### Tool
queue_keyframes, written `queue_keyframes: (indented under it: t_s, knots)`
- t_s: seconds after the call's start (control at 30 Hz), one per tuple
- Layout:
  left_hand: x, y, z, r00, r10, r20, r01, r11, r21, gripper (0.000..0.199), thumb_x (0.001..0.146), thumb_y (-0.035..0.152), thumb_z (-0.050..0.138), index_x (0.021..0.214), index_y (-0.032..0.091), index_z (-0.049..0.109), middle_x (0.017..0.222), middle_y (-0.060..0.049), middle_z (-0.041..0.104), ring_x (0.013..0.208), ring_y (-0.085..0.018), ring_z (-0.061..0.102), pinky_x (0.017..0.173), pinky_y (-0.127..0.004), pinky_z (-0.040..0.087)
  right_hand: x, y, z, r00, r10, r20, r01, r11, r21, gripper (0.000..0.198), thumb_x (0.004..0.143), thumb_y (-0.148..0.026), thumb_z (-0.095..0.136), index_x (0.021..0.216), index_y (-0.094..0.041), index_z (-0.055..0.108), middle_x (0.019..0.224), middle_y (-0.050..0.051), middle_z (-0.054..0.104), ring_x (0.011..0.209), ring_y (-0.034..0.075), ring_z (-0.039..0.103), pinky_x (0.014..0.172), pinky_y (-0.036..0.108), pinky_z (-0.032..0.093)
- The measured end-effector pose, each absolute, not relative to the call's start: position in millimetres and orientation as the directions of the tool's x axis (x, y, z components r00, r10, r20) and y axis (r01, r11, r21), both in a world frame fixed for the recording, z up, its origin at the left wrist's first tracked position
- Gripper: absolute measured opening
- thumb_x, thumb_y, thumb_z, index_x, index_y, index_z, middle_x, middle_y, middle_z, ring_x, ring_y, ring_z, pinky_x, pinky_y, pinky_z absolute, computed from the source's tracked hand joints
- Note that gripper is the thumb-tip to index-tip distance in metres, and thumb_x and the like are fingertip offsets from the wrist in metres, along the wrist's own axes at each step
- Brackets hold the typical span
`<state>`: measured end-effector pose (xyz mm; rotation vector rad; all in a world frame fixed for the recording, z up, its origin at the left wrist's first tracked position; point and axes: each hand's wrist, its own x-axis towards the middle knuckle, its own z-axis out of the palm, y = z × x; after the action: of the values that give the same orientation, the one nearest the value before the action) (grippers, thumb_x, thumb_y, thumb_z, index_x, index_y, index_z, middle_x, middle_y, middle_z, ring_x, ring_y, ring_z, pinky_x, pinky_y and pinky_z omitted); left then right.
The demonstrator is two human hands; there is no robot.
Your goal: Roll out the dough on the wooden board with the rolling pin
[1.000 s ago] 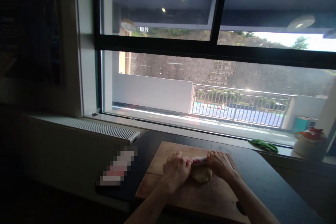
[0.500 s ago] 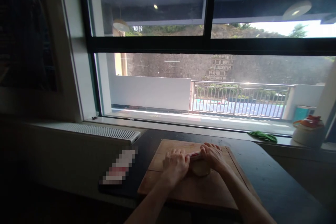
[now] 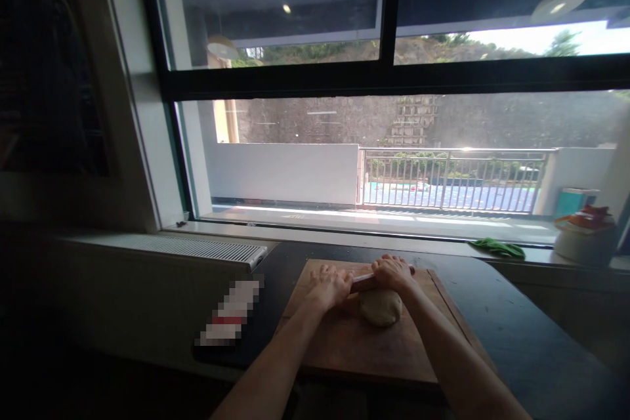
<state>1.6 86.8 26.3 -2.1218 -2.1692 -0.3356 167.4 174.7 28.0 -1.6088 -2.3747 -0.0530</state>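
A rolling pin [image 3: 363, 282] lies crosswise over the far side of a round, pale piece of dough [image 3: 380, 308]. My left hand [image 3: 331, 284] is closed over the pin's left end, and my right hand [image 3: 392, 272] grips it toward the right, where the pin's tip shows past the fingers. The dough sits between my forearms, on the near side of the pin, with a thick rounded near edge. Under it all is a wooden board [image 3: 364, 354]. My hands hide most of the pin's two ends.
The board rests on a dark table [image 3: 522, 315]. A blurred-out flat item [image 3: 231, 312] lies to its left. On the window sill are a green cloth [image 3: 498, 248] and a white jar [image 3: 583, 243] with an orange top. A radiator [image 3: 211, 252] stands at the left.
Both hands and the rolling pin have moved forward, away from me, over the dough. More of the dough now shows on the near side. The view has shifted slightly.
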Motion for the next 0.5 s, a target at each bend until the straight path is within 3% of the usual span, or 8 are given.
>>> queue_keyframes:
  t_s: [0.1,0.27,0.43,0.5]
  knots:
    - [-1.4,88.5,21.3,-0.065,0.974,0.215,0.993,0.042,0.11,0.043,0.091,0.048,0.03,0.103,0.025,0.065,0.111,-0.011,0.063,0.107,-0.03,0.052,0.09,-0.049,0.038,163.7,178.3,26.4,-0.328,0.905,0.27,0.918,0.373,-0.133,0.039,0.091,-0.032,0.034,0.09,-0.018,0.07,0.103,0.011,0.065,0.097,0.024,0.056,0.087,0.039,0.035]
    - [7.5,68.6,13.6,0.019,0.93,0.368,0.991,-0.065,0.113,0.043,0.091,0.049,0.031,0.094,0.025,0.066,0.107,-0.009,0.064,0.108,-0.028,0.051,0.091,-0.044,0.036,184.4,150.3,12.6,-0.324,0.879,0.351,0.914,0.386,-0.124,0.045,0.095,-0.036,0.026,0.094,-0.02,0.068,0.112,0.01,0.062,0.101,0.022,0.054,0.093,0.038,0.029]
    - [13.4,55.2,18.4,0.101,0.917,0.386,0.979,-0.16,0.124,0.042,0.091,0.049,0.032,0.098,0.025,0.066,0.104,-0.007,0.064,0.105,-0.026,0.052,0.092,-0.041,0.036,205.2,120.5,1.5,-0.328,0.812,0.483,0.892,0.434,-0.124,0.042,0.097,-0.038,0.022,0.104,-0.025,0.062,0.111,0.005,0.061,0.106,0.019,0.05,0.097,0.035,0.024]
    - [12.2,57.2,22.3,0.114,0.92,0.375,0.979,-0.169,0.115,0.044,0.092,0.049,0.03,0.097,0.025,0.066,0.105,-0.007,0.064,0.105,-0.025,0.052,0.092,-0.04,0.037,205.0,121.5,3.2,-0.332,0.82,0.466,0.892,0.434,-0.128,0.042,0.097,-0.039,0.022,0.103,-0.025,0.062,0.112,0.006,0.06,0.107,0.02,0.049,0.097,0.036,0.025]
